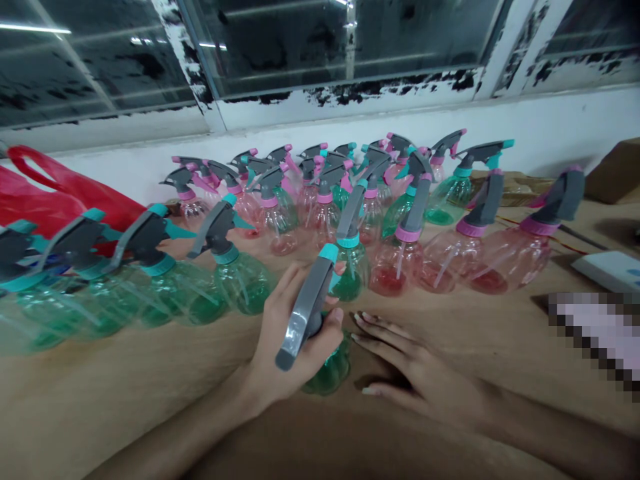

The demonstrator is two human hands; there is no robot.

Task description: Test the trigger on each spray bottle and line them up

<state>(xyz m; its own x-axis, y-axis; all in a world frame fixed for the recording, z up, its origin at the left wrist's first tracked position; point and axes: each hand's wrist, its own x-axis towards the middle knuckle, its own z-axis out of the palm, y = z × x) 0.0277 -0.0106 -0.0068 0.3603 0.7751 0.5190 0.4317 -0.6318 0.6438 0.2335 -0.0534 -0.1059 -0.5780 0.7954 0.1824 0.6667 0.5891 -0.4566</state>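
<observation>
My left hand (pixel 287 337) is wrapped round the neck of a green spray bottle (pixel 327 370) that stands on the brown table (pixel 125 393). Its grey trigger head (pixel 305 310) with a teal nozzle points toward me. My right hand (pixel 405 363) lies flat on the table just right of that bottle, fingers stretched out and holding nothing. Behind both hands stand several green and pink spray bottles (pixel 345 207) in rows.
A row of green bottles (pixel 165 287) runs along the left, pink ones (pixel 500 257) on the right. A red plastic bag (pixel 55 193) lies at far left under the window wall. A white flat object (pixel 607 267) and a cardboard box (pixel 617 170) sit at right.
</observation>
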